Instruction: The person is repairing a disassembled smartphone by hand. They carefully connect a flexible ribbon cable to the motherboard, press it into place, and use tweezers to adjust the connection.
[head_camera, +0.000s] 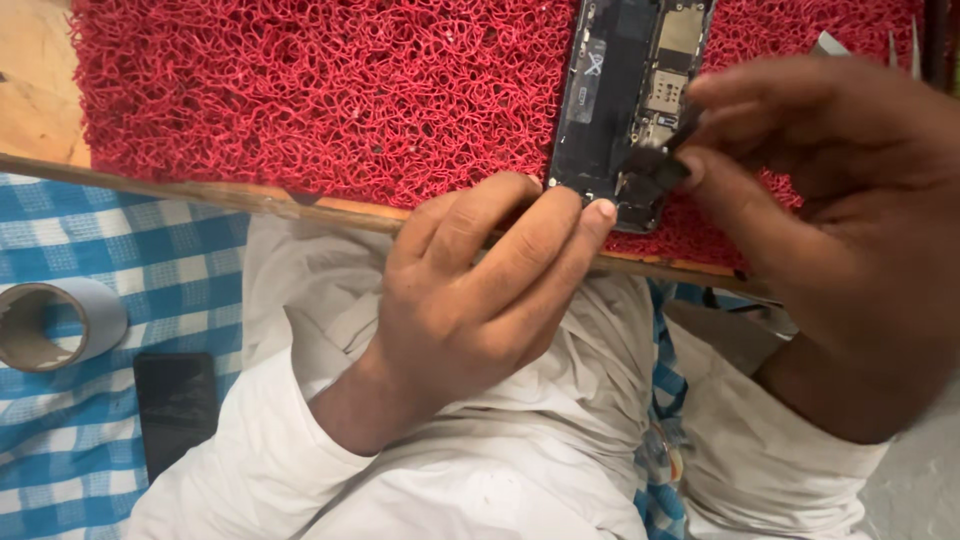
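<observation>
An opened black phone body (620, 95) with its circuit boards showing lies on a red looped mat (330, 90). My left hand (480, 290) rests at the table's wooden edge, fingertips pressing the phone's lower end. My right hand (830, 210) comes in from the right and pinches a small black part (655, 170) at the phone's lower right corner between thumb and forefinger. What that part is attached to is hidden by the fingers.
A wooden table edge (200, 190) runs under the mat. On blue checked cloth (120, 260) at left lie a grey tape roll (55, 325) and a dark flat phone (175, 405). Metal tweezer tips (900, 40) show at top right. White clothing (520, 450) fills the bottom.
</observation>
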